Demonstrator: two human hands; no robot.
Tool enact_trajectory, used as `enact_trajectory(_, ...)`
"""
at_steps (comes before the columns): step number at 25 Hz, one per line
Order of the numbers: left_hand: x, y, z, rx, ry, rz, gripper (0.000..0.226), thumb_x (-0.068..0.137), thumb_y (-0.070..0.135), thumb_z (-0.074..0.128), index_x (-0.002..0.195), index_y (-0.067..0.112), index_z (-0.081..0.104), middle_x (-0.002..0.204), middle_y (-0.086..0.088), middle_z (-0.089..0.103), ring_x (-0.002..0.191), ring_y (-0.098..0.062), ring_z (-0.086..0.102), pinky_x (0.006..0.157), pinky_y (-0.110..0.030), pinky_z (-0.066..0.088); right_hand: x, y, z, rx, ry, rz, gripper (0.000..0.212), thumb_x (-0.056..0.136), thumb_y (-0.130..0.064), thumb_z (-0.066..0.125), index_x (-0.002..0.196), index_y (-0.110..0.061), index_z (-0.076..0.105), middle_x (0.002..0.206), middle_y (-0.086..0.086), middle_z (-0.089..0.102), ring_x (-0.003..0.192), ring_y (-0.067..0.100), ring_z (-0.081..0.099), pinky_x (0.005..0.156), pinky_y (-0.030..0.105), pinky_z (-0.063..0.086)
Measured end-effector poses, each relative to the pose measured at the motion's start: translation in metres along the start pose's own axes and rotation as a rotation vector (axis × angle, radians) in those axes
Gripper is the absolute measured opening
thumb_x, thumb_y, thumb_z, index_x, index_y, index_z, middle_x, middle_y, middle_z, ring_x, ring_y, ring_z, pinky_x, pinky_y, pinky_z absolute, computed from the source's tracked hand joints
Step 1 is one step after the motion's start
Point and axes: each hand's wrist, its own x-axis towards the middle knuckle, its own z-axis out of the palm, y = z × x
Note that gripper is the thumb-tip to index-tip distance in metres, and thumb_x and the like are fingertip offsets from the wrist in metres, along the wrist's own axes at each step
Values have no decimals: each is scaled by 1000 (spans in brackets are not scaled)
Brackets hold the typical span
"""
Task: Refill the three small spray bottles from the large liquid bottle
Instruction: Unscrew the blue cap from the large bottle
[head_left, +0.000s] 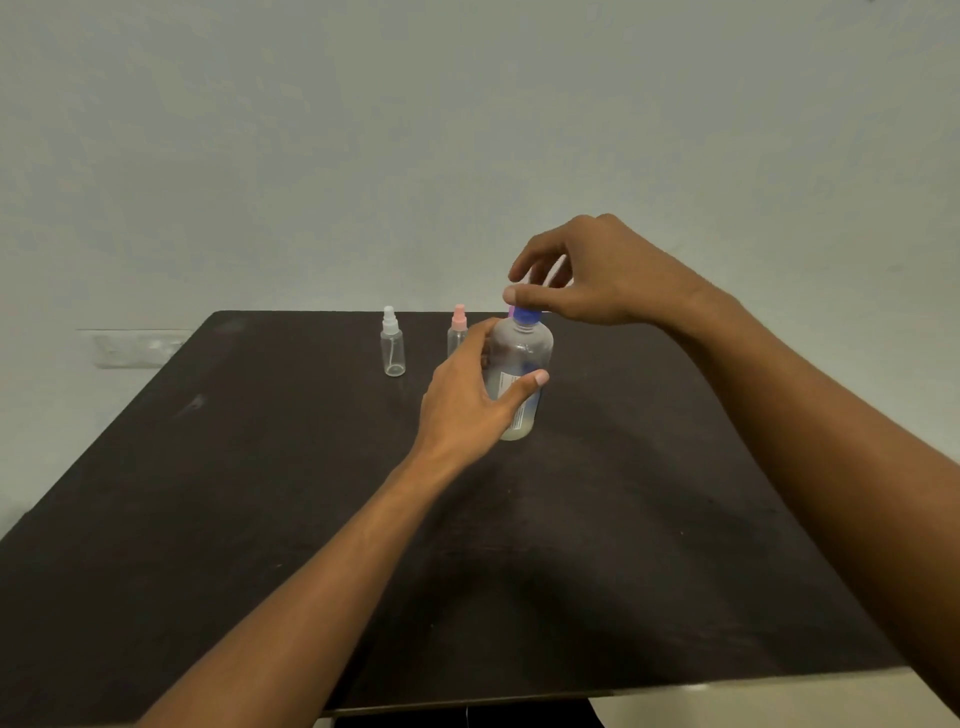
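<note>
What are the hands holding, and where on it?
The left hand grips the large bottle around its body. The right hand hovers at its blue cap; a grip there cannot be told.

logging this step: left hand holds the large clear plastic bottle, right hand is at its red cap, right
No: the head view shows the cap of the large clear plastic bottle is blue, not red. The left hand holds the bottle, right hand at the cap.

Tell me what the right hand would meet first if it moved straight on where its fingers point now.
The blue cap of the large bottle, which the left hand grips; the right hand hovers just above it, perhaps touching.
</note>
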Motion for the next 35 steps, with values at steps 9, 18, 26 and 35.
enact_trajectory(9,1,-4,-2,15,11,-10,76,83,61,75,147,35,41,145,5,58,127,-21,61,105,-53,53,6,-6,-4,-60,-263,-126,28,95,-21,75,123,-26,74,123,-10,70,108,7,65,87,17,53)
enact_trajectory(18,4,-8,1,12,-8,-17,77,82,62,75,146,35,43,144,4,60,128,-22,61,105,-54,53,9,-4,2,-106,-161,-95,19,93,-33,78,110,-24,79,107,-4,78,96,9,72,79,20,54)
enact_trajectory(26,9,-9,4,27,-19,-17,80,83,58,76,150,34,39,146,4,58,128,-21,60,108,-49,51,8,5,-1,-85,-190,-151,21,95,-17,76,114,-25,79,114,-9,75,101,3,68,77,8,46)
enact_trajectory(35,12,-11,9,14,-49,9,77,83,58,77,147,33,42,148,8,56,130,-17,58,109,-46,48,-15,32,-13,207,15,-79,20,96,-20,76,115,-25,78,113,-13,75,99,0,72,87,16,58)
